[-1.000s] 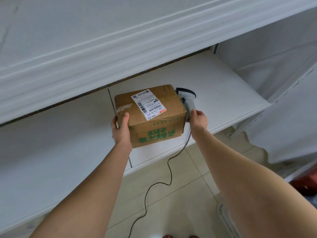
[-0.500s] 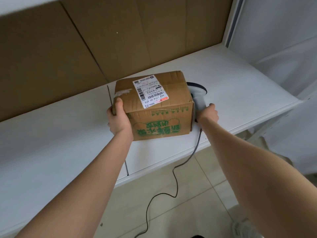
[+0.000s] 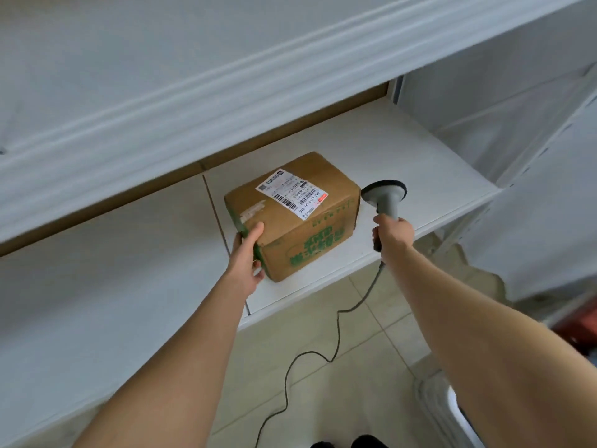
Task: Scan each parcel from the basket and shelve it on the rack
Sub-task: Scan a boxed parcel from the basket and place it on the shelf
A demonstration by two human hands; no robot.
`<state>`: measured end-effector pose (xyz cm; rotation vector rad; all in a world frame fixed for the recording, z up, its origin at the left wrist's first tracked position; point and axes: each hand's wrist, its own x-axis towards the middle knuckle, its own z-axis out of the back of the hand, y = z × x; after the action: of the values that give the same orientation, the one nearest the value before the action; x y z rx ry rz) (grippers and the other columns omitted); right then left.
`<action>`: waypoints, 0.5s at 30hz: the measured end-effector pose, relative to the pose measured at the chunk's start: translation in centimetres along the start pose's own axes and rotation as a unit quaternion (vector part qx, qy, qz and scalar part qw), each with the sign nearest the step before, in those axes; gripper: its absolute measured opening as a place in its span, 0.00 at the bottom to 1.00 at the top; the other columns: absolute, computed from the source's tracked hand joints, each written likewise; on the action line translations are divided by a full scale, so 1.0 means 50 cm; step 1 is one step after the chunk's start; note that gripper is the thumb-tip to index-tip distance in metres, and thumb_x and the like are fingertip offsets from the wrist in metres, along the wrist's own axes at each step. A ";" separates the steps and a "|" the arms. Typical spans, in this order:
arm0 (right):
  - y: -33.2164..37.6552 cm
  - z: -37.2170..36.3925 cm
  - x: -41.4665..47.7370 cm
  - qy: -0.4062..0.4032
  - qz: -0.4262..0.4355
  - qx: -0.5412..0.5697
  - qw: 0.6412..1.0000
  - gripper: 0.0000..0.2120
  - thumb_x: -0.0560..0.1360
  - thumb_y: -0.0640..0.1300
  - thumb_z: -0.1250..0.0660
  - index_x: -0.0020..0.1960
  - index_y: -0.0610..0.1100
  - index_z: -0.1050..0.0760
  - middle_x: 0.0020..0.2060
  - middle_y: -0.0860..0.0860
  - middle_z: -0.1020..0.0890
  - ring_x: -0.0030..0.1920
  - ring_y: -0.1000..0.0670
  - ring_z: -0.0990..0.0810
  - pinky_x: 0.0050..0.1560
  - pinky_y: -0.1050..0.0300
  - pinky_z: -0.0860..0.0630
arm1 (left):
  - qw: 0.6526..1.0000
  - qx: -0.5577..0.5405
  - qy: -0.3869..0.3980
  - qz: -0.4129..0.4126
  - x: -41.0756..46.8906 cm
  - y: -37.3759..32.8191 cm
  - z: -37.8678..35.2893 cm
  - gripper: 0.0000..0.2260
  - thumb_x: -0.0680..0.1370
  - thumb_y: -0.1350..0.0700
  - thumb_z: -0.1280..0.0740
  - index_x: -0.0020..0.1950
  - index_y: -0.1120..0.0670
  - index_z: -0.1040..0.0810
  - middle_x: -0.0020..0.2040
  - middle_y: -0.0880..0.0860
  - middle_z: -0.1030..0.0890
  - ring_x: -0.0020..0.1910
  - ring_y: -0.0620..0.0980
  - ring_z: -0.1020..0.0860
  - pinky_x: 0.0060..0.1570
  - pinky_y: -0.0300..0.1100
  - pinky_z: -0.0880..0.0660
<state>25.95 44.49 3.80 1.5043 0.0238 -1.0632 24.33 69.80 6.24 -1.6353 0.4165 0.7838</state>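
Parcel [image 3: 300, 221] sat on the rack's white shelf [image 3: 420, 150], left grip [image 3: 247, 257] holding its near corner, right grip [image 3: 392, 232] wrapped round the scanner [image 3: 386, 197]; it seemed best slid squarely back from the edge before letting go

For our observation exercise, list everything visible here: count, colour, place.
Brown cardboard parcel with white label: one, brown with green print, on the lower shelf.
Grey plastic handheld barcode scanner: one, grey, right of the parcel.
Black scanner cord: one, black, hanging to the floor.
White rack shelves: two, white, above and beneath the parcel.
Beige tiled floor: one, beige, below.
Left hand: one, gripping the parcel's left corner.
Right hand: one, gripping the scanner's handle.
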 end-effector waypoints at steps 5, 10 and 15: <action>0.014 0.106 -0.121 -0.035 -0.023 0.095 0.995 0.07 0.76 0.42 0.33 0.41 0.42 0.29 0.30 0.47 0.25 0.28 0.51 0.28 0.30 0.59 0.30 | 1.000 -0.025 -0.007 -0.004 -0.116 0.002 -0.040 0.31 0.70 0.47 0.25 0.70 0.40 0.34 0.65 0.52 0.29 0.61 0.55 0.30 0.57 0.56 0.24; 0.033 0.205 -0.262 0.013 0.014 0.062 0.998 0.12 0.72 0.34 0.32 0.52 0.38 0.31 0.32 0.45 0.23 0.28 0.50 0.28 0.29 0.58 0.30 | 0.999 0.036 0.032 0.003 -0.234 -0.016 -0.083 0.38 0.70 0.49 0.25 0.74 0.39 0.41 0.71 0.51 0.32 0.68 0.57 0.31 0.58 0.61 0.26; 0.067 0.291 -0.377 0.022 0.005 0.080 0.997 0.09 0.75 0.43 0.30 0.48 0.40 0.29 0.29 0.47 0.26 0.25 0.52 0.30 0.27 0.58 0.31 | 0.993 0.109 0.055 0.006 -0.343 -0.016 -0.109 0.37 0.71 0.52 0.25 0.75 0.42 0.42 0.72 0.52 0.35 0.69 0.58 0.33 0.59 0.63 0.28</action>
<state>8.44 42.23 20.16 1.6706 -0.0383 -1.0442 14.15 62.15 18.99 -1.4768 0.5711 0.6352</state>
